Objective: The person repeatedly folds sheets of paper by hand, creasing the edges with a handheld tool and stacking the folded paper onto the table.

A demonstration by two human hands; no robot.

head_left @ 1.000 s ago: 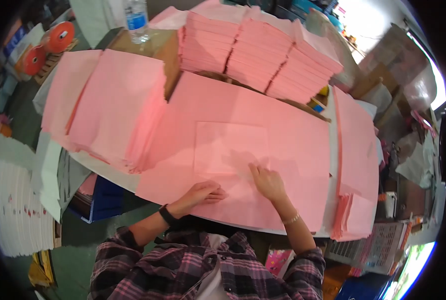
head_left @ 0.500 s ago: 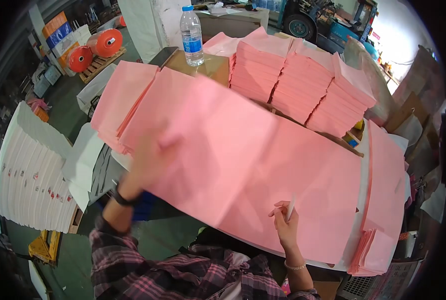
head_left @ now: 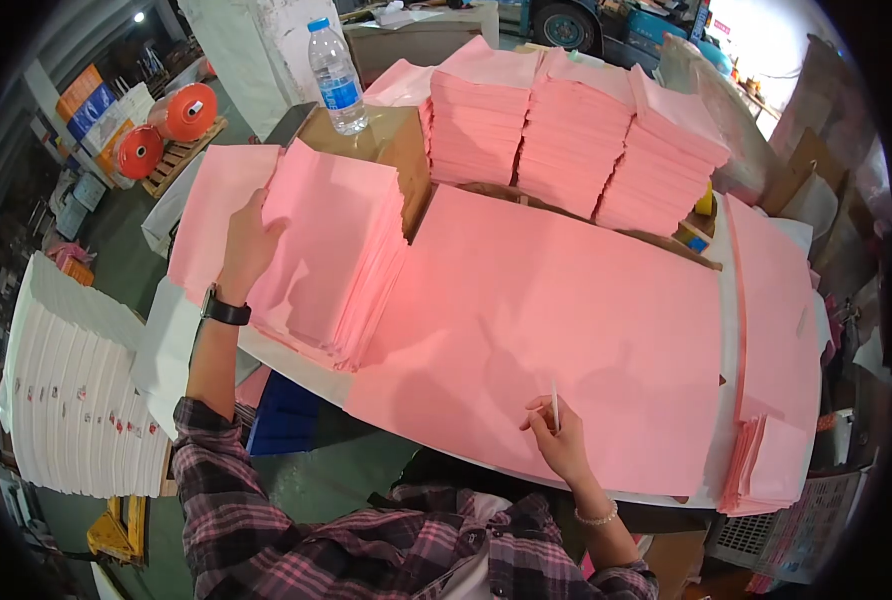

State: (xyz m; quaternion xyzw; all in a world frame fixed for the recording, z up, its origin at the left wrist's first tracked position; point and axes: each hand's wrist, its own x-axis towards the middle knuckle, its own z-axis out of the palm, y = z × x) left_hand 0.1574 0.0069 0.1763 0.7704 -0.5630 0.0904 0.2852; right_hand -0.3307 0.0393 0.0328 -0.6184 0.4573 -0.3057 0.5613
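Note:
My left hand (head_left: 250,245) lies on the left part of a stack of folded pink paper (head_left: 341,235), thumb apart from the fingers. Beside that stack, further left, is another pile of pink sheets (head_left: 221,185). My right hand (head_left: 563,442) holds a thin, flat white stick (head_left: 555,408) upright between thumb and fingers, low over a large flat pink sheet (head_left: 566,300). That sheet spreads across the middle of the table, its left edge close to the folded stack.
Tall pink paper stacks (head_left: 576,130) stand along the table's back. A water bottle (head_left: 337,80) rests on a cardboard box (head_left: 391,140). More folded pink paper (head_left: 766,465) lies at the right edge. White stacked sheets (head_left: 86,400) stand at the left, and a blue bin (head_left: 284,415) is below the table.
The folded pink sheet that was lifted and blurred over the table has moved left onto the folded stack. My left hand has moved left and up with it; the right stays low over the sheet.

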